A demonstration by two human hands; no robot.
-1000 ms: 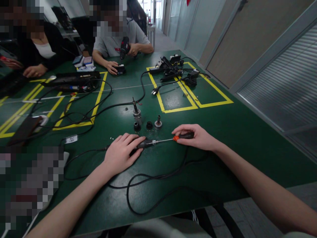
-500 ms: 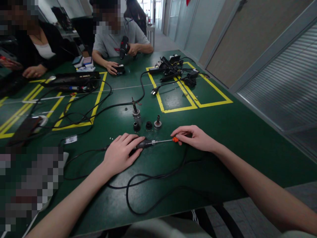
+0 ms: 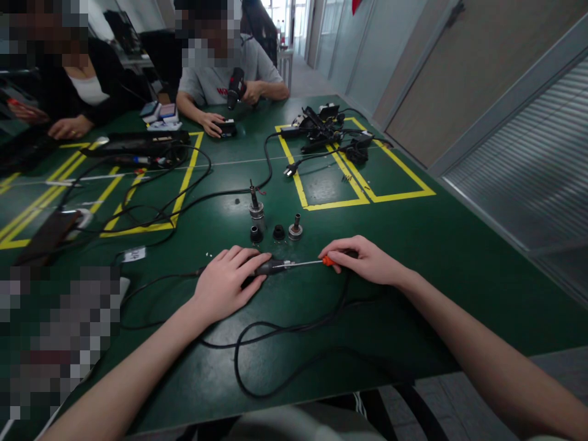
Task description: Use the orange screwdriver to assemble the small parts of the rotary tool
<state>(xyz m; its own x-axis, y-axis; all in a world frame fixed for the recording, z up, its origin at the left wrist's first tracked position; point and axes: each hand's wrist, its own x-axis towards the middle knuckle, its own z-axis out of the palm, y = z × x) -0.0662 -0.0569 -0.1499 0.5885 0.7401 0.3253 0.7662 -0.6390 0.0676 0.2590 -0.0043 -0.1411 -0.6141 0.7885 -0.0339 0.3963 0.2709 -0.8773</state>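
My left hand (image 3: 227, 275) lies over a black corded tool body (image 3: 272, 267) on the green table, its fingers closed round it. The rear of the tool is hidden under the hand, with a cable coming out at the left. In my right hand (image 3: 365, 260) is a screwdriver (image 3: 307, 263) with an orange handle and a thin metal shaft. The shaft points left, and its tip lies at or over the tool's front end; whether it touches cannot be seen. Just beyond stand a metal-and-black part (image 3: 256, 208), two black collars (image 3: 278, 232) and a small metal round piece (image 3: 296, 229).
A loose black cable (image 3: 275, 327) loops in front of my hands. Yellow tape (image 3: 337, 203) marks areas holding a black pile of parts (image 3: 319, 130). Across the table, one person holds a power drill (image 3: 236, 89); another sits at the left. A blurred pale-edged object lies lower left.
The whole view has shifted slightly to the left, so things appear a little further right. Both hands keep their grips, and the screwdriver stays against or over the tool's front end.
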